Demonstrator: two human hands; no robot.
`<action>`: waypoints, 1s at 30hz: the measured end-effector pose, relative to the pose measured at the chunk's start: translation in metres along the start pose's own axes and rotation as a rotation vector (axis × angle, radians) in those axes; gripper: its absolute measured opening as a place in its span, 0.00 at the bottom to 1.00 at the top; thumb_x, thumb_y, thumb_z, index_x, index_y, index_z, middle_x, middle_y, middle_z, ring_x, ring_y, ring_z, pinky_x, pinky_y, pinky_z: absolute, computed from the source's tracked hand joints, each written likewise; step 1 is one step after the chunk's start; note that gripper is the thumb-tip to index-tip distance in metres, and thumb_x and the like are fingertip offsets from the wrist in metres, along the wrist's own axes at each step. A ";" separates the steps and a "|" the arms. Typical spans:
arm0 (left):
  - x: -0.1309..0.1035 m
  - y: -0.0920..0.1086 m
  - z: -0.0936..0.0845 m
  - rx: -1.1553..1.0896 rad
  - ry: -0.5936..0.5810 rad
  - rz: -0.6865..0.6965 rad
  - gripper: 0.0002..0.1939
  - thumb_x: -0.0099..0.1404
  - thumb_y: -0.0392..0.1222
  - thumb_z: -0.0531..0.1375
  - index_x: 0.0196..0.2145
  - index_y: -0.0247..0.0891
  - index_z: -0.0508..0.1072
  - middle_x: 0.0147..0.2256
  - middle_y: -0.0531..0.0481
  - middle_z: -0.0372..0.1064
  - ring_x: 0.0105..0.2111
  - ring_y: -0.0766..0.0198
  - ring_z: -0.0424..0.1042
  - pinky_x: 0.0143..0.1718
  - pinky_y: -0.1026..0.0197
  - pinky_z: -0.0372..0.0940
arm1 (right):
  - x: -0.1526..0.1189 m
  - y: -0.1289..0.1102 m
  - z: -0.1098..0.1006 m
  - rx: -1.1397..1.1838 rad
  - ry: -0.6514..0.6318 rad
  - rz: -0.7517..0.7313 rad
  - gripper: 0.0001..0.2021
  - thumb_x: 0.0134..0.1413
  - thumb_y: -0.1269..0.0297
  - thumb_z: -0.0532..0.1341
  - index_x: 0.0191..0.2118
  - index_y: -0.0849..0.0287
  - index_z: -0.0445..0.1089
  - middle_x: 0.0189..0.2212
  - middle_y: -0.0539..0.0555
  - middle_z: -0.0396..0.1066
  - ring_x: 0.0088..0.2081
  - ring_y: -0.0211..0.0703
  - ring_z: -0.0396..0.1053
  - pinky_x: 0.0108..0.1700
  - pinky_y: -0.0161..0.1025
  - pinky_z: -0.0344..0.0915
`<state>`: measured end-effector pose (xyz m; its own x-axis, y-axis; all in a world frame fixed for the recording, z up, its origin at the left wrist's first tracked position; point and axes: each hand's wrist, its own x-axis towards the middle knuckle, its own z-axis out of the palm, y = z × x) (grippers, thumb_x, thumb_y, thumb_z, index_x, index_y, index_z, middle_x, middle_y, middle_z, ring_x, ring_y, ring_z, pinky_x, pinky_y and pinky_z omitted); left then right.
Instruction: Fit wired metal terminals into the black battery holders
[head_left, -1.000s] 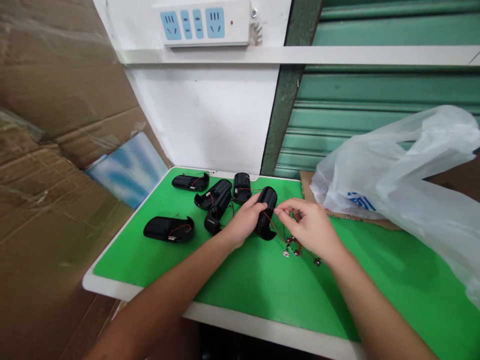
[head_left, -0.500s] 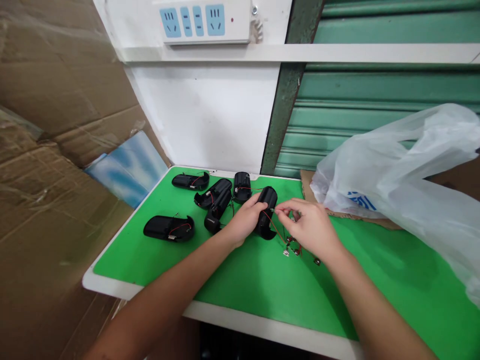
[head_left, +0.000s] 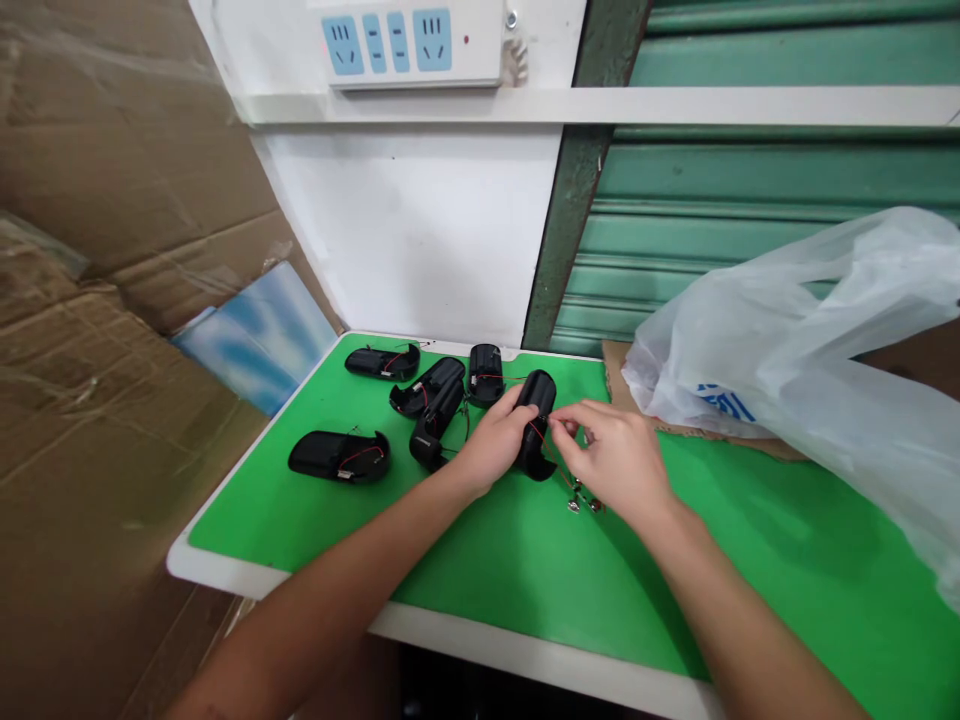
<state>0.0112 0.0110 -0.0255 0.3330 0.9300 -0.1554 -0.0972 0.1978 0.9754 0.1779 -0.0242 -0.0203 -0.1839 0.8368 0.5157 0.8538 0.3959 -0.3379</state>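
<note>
My left hand point(head_left: 496, 440) grips a black plastic housing point(head_left: 538, 392) by its left side, with the thumb across its open face. At the housing's right edge, the thumb and fingertips of my right hand point(head_left: 611, 450) are pinched on a thin red wire point(head_left: 538, 430); the exact tip of it is too small to make out. Below the right hand, small metal contacts point(head_left: 576, 505) on wires lie on the green mat. Left of my hands are several similar black housings point(head_left: 340, 457) with red wires in them, and some overlap each other.
The green-topped table point(head_left: 480, 600) has a white edge. A white plastic bag point(head_left: 750, 340) rests on cardboard point(head_left: 619, 375) at the right. Tall cardboard boxes point(head_left: 90, 400) stand at the left beside a blue-white sheet point(head_left: 259, 335). A socket strip point(head_left: 412, 45) is on the wall.
My right hand has shifted slightly left, its fingertips closer against the housing. The red wire has moved with it, and fewer of the loose contacts show below the hand.
</note>
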 end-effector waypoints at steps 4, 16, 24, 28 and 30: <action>-0.001 -0.001 0.002 0.029 0.026 0.027 0.27 0.67 0.41 0.56 0.63 0.37 0.70 0.47 0.48 0.74 0.44 0.59 0.70 0.47 0.61 0.62 | -0.002 -0.005 0.004 -0.050 0.030 -0.006 0.08 0.62 0.68 0.61 0.35 0.57 0.78 0.29 0.51 0.77 0.29 0.44 0.72 0.34 0.41 0.58; -0.002 -0.005 0.006 0.006 0.105 0.096 0.22 0.67 0.40 0.55 0.58 0.38 0.73 0.55 0.47 0.73 0.58 0.54 0.69 0.62 0.58 0.60 | -0.004 -0.007 0.016 0.043 0.043 -0.037 0.10 0.66 0.70 0.57 0.38 0.60 0.76 0.32 0.55 0.77 0.33 0.46 0.71 0.39 0.42 0.63; -0.001 -0.003 0.003 0.014 0.073 0.109 0.19 0.64 0.39 0.59 0.53 0.36 0.72 0.44 0.48 0.72 0.46 0.59 0.70 0.50 0.61 0.64 | -0.003 -0.007 0.015 0.072 0.050 -0.011 0.10 0.67 0.68 0.57 0.40 0.60 0.77 0.33 0.56 0.76 0.36 0.47 0.72 0.40 0.43 0.64; 0.006 0.001 -0.010 0.064 -0.053 0.116 0.20 0.57 0.35 0.63 0.49 0.35 0.71 0.42 0.49 0.71 0.43 0.61 0.69 0.47 0.62 0.63 | 0.001 -0.007 -0.002 0.111 -0.038 -0.015 0.09 0.64 0.65 0.61 0.39 0.58 0.79 0.33 0.55 0.78 0.37 0.50 0.71 0.41 0.45 0.64; 0.008 0.001 -0.015 0.069 -0.096 0.116 0.20 0.57 0.35 0.63 0.49 0.35 0.70 0.42 0.49 0.71 0.43 0.61 0.70 0.47 0.61 0.63 | 0.004 -0.002 -0.013 0.251 -0.145 0.037 0.10 0.62 0.63 0.61 0.39 0.57 0.80 0.34 0.55 0.79 0.37 0.49 0.72 0.41 0.45 0.65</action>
<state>0.0000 0.0229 -0.0278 0.4116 0.9109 -0.0288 -0.0767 0.0662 0.9949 0.1813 -0.0265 -0.0075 -0.2383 0.8904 0.3878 0.7175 0.4305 -0.5476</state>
